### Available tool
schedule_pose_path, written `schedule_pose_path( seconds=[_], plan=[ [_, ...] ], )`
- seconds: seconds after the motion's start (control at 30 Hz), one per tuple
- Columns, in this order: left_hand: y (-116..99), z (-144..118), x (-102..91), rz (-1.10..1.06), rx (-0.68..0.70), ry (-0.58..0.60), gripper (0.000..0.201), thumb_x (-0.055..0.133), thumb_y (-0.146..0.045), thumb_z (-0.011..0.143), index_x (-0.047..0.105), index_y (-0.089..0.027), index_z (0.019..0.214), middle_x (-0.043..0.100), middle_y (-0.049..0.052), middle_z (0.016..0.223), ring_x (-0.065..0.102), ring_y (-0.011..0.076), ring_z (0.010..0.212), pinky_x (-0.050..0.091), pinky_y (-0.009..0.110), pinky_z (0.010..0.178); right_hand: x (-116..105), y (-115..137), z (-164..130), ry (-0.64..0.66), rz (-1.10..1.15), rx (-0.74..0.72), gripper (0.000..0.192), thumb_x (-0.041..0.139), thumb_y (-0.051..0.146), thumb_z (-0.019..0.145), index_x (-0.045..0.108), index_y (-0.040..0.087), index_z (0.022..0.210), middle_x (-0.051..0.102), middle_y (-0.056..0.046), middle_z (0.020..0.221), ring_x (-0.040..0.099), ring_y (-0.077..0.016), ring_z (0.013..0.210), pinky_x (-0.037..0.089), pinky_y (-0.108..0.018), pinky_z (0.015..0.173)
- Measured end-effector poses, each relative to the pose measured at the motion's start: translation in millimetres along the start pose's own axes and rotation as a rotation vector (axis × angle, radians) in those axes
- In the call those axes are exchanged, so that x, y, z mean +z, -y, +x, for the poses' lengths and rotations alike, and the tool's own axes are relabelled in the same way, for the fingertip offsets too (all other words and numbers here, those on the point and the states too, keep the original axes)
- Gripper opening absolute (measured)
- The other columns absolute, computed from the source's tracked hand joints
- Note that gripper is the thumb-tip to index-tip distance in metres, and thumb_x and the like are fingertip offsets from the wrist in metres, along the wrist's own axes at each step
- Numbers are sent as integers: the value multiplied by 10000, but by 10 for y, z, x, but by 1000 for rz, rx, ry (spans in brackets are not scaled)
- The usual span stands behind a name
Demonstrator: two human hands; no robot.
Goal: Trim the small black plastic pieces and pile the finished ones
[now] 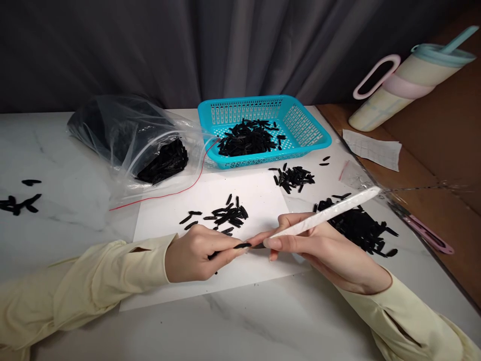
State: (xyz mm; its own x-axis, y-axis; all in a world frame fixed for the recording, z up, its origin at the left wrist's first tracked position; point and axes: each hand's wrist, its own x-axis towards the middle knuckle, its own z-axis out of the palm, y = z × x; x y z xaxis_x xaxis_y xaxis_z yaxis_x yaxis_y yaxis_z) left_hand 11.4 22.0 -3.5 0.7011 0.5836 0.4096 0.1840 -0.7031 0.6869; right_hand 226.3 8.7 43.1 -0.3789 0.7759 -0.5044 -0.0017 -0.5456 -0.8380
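My left hand (pixel 205 253) is closed, pinching a thin black sliver (pixel 242 245) between thumb and forefinger over a white sheet (pixel 255 278). Close beside it, my right hand (pixel 319 245) is wrapped round a slim tool with a white, tape-like handle (pixel 326 213). The handle slants up to the right; the tool's working end is hidden at the fingertips, so its kind cannot be told. Beyond my hands lies a loose group of black slivers (pixel 229 215) on the sheet. A larger black pile (pixel 356 225) lies just past my right hand.
A blue plastic basket (pixel 323 140) holds more slivers. Left of it lies a clear zip bag (pixel 112 135) of them, with a red strip (pixel 169 194). Another small pile (pixel 293 178) sits before the basket. A tumbler (pixel 409 85) and pink-handled tool (pixel 430 234) are at right.
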Motion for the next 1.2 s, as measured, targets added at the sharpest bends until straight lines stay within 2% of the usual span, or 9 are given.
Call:
schedule_pose_path(
  seconds=[0.1,0.2,0.43,0.6,0.77,0.93,1.07,1.2],
  plan=[
    [5,-4,0,5,7,22,202,487,-104,859,685,-69,837,519,-17,462,359,69,380,300,212,375,0,-2,-7,-8,-43,-15,270,737,284,688,521,179,565,714,-45,831,652,-203,809,461,-326,778],
    [10,-9,-1,4,6,38,201,490,-95,855,682,-56,901,519,-20,475,356,69,390,304,212,381,14,8,-11,-29,-95,-22,294,731,313,692,504,185,557,710,-40,783,649,-220,829,455,-332,759],
    [13,-15,-4,2,12,40,212,484,-94,858,680,-73,938,564,-10,514,390,67,395,328,196,393,41,29,-17,-45,-91,-24,324,744,296,682,480,184,531,715,-45,788,650,-227,881,455,-313,766],
    [7,-16,-7,-2,-3,60,229,464,-106,871,681,-83,938,580,-2,527,412,71,393,337,197,396,7,-8,7,6,-78,-46,274,719,253,717,501,176,570,708,-36,794,650,-209,895,462,-288,775],
    [7,-17,-8,7,-1,69,230,460,-101,869,682,-85,928,562,-7,507,420,75,388,334,201,399,2,-27,7,4,-127,-70,243,697,234,732,517,173,582,704,-35,795,644,-207,907,462,-284,781],
    [14,-21,-6,18,-4,82,223,454,-114,873,673,-92,909,553,-10,509,416,79,397,326,207,399,22,-14,-12,-48,-250,-91,261,678,258,739,497,182,566,706,-36,778,657,-199,836,470,-263,683],
    [11,-16,-6,15,-7,90,234,439,-117,874,659,-119,794,523,-17,490,397,80,398,313,212,401,63,-24,-38,-67,-369,-190,313,634,248,764,417,197,544,702,-24,729,667,-195,823,480,-236,623],
    [8,-2,-1,18,-32,76,280,442,-128,869,617,-151,651,486,-18,468,374,81,405,296,218,413,114,-125,-84,-82,-663,-381,257,527,206,844,424,199,608,716,-32,880,669,-147,781,492,-210,622]
  ],
)
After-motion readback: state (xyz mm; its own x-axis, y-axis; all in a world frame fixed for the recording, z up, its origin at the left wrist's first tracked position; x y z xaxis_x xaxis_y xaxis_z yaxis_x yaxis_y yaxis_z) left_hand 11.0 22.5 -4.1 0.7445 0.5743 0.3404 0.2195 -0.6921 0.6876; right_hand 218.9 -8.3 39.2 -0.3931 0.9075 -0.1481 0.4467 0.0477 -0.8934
